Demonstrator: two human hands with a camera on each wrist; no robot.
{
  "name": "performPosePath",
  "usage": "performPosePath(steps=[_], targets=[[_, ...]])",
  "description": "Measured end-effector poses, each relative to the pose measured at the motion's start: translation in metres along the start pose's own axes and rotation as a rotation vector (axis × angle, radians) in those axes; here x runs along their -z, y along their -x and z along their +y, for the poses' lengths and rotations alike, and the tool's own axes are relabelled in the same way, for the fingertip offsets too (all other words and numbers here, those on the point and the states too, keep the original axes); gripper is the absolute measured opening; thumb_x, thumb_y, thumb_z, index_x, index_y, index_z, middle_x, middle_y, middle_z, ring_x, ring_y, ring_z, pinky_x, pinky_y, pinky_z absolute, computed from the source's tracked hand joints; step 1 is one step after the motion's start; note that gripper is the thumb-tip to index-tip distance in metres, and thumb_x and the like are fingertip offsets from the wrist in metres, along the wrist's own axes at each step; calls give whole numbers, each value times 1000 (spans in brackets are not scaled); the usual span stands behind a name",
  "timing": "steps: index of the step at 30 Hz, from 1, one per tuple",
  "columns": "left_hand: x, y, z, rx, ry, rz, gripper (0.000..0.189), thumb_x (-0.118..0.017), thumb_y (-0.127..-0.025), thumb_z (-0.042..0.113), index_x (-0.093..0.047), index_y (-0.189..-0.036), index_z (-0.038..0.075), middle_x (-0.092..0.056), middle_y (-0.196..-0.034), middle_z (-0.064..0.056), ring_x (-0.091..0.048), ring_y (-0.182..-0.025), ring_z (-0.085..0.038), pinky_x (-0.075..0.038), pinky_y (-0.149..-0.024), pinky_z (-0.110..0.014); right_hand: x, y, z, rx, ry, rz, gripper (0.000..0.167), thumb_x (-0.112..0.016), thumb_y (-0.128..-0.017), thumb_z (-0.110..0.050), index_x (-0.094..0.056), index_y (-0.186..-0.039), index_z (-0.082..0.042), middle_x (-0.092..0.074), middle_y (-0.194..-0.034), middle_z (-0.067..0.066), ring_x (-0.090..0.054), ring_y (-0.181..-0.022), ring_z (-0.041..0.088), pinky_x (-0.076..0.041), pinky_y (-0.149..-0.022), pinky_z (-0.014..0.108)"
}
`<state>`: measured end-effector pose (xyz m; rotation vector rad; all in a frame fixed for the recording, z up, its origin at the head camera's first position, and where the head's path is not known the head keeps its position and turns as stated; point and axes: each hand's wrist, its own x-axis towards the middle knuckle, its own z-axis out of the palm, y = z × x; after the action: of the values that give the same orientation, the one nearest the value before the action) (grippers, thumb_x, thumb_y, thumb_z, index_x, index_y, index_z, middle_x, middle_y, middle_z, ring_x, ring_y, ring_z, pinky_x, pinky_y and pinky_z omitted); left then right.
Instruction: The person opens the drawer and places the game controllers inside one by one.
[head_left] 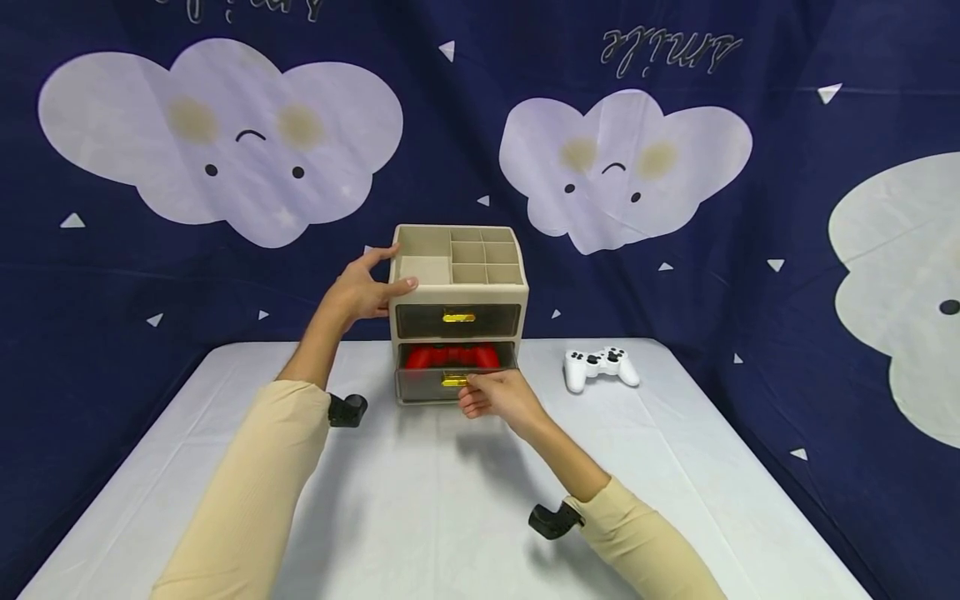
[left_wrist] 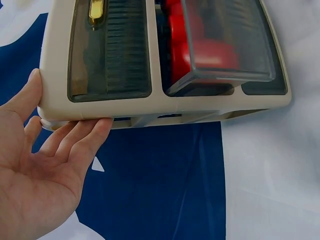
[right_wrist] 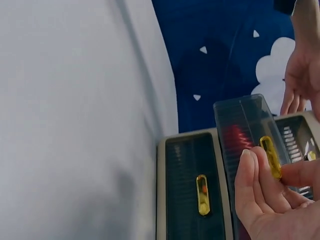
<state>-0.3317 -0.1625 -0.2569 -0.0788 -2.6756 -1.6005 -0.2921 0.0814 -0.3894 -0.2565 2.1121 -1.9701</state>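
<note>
A beige desktop organizer [head_left: 457, 293] with dark see-through drawers stands on the white table. The middle drawer [head_left: 423, 386] is pulled out, and a red game controller [head_left: 452, 357] lies inside it. My right hand [head_left: 504, 398] pinches that drawer's gold handle [right_wrist: 270, 156] between thumb and fingers. Up at the organizer's left side, my left hand [head_left: 362, 290] rests on the top corner, thumb on the front top edge. In the left wrist view its fingers [left_wrist: 90, 137] lie fairly straight against the side wall.
A white game controller [head_left: 600, 368] lies on the table [head_left: 420, 500] to the right of the organizer. The top drawer [head_left: 420, 320] and the bottom drawer [right_wrist: 182, 200] are closed. Sectioned compartments [head_left: 486, 262] form the organizer's top. A dark blue cloud-print cloth [head_left: 450, 125] hangs behind.
</note>
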Motion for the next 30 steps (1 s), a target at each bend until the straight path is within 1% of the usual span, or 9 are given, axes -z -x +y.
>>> performPosePath(steps=[3,9,13,19,20,23,26,30], targets=[[-1,0,0,-1,7,0,82,-71,-97,32,-23,-163,32,-10,-171,-13,-55,-132,-41,-52,-105,-51,1,-9,1,7,-14,22,32,-57,-101,-12,-71,-97,17,-73,-71,7,-70,-61,12,-63,-64,29],[-1,0,-1,7,-1,13,81,-71,-97,32,-23,-163,32,1,-172,-7,-55,-133,-41,-52,-105,-51,2,-26,2,4,-99,35,31,-57,-100,-12,-70,-96,16,-72,-71,6,-71,-63,13,-63,-64,28],[-1,0,-1,2,2,10,81,-71,-97,32,-23,-163,32,-4,-172,-10,-55,-132,-41,-52,-105,-51,3,-35,3,5,-123,47,33,-57,-101,-13,-70,-98,16,-72,-71,5,-71,-64,14,-63,-65,28],[-1,1,2,5,-14,4,82,-70,-97,33,-22,-163,33,0,-172,-10,-54,-133,-42,-52,-105,-51,4,-42,5,20,-125,70,31,-58,-101,-14,-70,-101,15,-72,-73,4,-72,-66,14,-63,-67,28],[-1,0,2,7,-17,2,82,-70,-97,33,-22,-163,34,-1,-172,-10,-54,-132,-42,-52,-105,-51,4,-42,5,25,-124,74,30,-58,-101,-14,-70,-100,14,-72,-74,4,-71,-66,14,-63,-67,28],[-1,0,2,7,-19,-5,82,-70,-97,33,-21,-163,33,-9,-170,-16,-55,-132,-43,-52,-105,-51,4,-45,7,44,-134,91,27,-60,-100,-13,-71,-94,11,-72,-71,3,-70,-63,13,-62,-64,27],[-1,-1,2,10,-13,-4,83,-70,-97,32,-21,-163,33,-10,-170,-16,-55,-131,-43,-52,-105,-51,3,-49,9,76,-142,113,27,-61,-98,-13,-72,-90,10,-71,-69,3,-68,-60,12,-61,-61,26],[-1,0,3,13,-7,0,82,-71,-97,32,-21,-163,32,-9,-170,-16,-55,-132,-43,-52,-106,-51,1,-53,10,97,-146,144,27,-61,-98,-12,-73,-89,11,-70,-67,2,-68,-58,12,-61,-60,25]])
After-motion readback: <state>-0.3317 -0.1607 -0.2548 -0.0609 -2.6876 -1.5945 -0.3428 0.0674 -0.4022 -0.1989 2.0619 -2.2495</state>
